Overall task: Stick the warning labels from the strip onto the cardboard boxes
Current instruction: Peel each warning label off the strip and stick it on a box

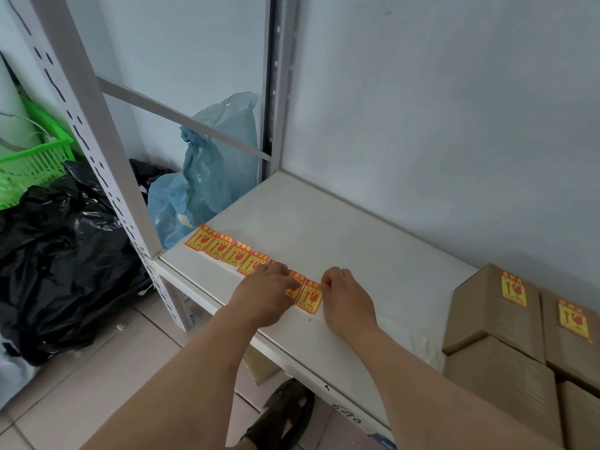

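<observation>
A strip of orange-and-yellow warning labels (227, 250) lies along the front edge of the white shelf (341, 228). My left hand (264, 292) presses flat on the strip near its right end, covering part of two labels. My right hand (345, 295) rests beside the last label (310, 297), fingertips curled at its upper right corner. Whether it has hold of the corner is unclear. Several cardboard boxes (487, 316) stand stacked at the right; two of them carry a label (514, 289) on top.
A slotted white shelf post (97, 151) rises at the left. Behind it are black bin bags (65, 254), a blue plastic bag (214, 170) and a green basket (32, 157). A wall backs the shelf. A dark sandal (285, 410) shows on the tiled floor below.
</observation>
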